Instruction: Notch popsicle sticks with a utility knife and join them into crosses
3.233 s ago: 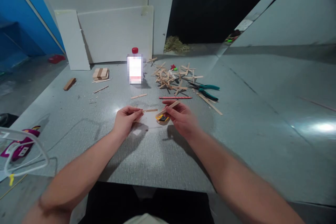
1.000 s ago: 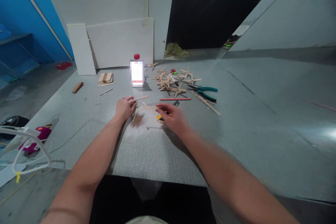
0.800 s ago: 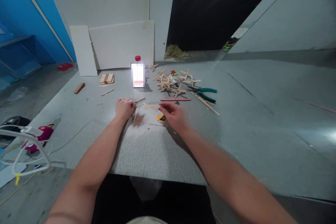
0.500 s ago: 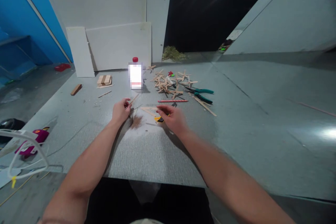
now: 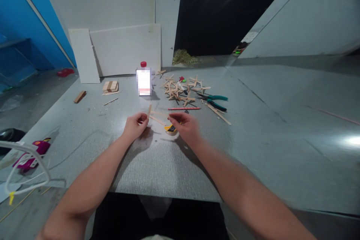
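My left hand [image 5: 135, 125] is closed in a pinch on a single wooden craft stick [image 5: 149, 110], which stands up at a tilt from the fingertips. Across from it, my right hand [image 5: 185, 125] pinches the end of a V of joined craft sticks [image 5: 158, 119], pointing left so that its tip lies close to the single stick. Whether the two touch I cannot tell. Beneath the right fingers lies a yellow and black tool [image 5: 170, 129], partly covered by the hand. A red pencil [image 5: 184, 108] rests just beyond that hand.
Behind are a pile of wooden stars [image 5: 176, 89], green-handled pliers [image 5: 216, 101], loose sticks [image 5: 218, 114] and a red-capped bottle [image 5: 144, 82]. On the left lie a bundle of craft sticks [image 5: 110, 86], a wooden block [image 5: 80, 96] and a purple glue gun [image 5: 33, 154] with a cable.
My left hand has moved right and slightly nearer me, turning its craft stick more upright beside the joined sticks. My right hand has stayed nearly in place.
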`<action>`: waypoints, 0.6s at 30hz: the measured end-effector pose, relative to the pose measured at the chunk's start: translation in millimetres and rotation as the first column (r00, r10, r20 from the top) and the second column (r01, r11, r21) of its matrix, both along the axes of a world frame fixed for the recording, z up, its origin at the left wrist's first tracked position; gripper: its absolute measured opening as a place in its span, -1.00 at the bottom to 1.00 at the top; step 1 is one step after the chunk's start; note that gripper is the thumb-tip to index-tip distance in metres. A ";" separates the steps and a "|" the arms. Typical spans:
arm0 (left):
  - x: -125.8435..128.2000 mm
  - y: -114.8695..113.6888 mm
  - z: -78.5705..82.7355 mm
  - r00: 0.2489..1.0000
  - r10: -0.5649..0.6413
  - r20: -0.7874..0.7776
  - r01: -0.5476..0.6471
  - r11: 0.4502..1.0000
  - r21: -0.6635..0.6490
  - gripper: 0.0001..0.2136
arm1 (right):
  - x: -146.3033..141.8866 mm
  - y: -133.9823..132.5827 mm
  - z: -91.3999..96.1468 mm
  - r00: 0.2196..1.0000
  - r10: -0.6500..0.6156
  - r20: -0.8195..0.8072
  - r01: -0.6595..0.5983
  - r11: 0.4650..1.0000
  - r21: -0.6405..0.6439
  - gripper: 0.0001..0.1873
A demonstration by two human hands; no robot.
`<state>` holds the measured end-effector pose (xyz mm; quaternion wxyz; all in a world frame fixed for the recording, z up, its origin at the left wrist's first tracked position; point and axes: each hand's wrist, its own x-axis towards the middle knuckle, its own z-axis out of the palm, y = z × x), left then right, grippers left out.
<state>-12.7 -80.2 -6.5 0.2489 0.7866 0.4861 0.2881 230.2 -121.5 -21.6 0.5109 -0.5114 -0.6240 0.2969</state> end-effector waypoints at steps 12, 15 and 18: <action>-0.1 -10.6 10.4 0.981 -0.159 -0.113 0.169 0.981 0.092 -0.72 | -1.2 1.3 -0.3 0.983 0.047 -0.177 -0.047 0.999 0.006 -0.68; 1.0 -10.6 11.6 0.975 -0.180 -0.127 0.192 0.977 0.092 -0.73 | -2.4 0.4 0.1 0.981 0.066 -0.182 -0.069 0.998 -0.009 -0.68; 1.4 -10.6 12.2 0.970 -0.199 -0.137 0.212 0.973 0.091 -0.73 | -2.4 0.1 0.4 0.981 0.081 -0.176 -0.087 0.996 -0.027 -0.69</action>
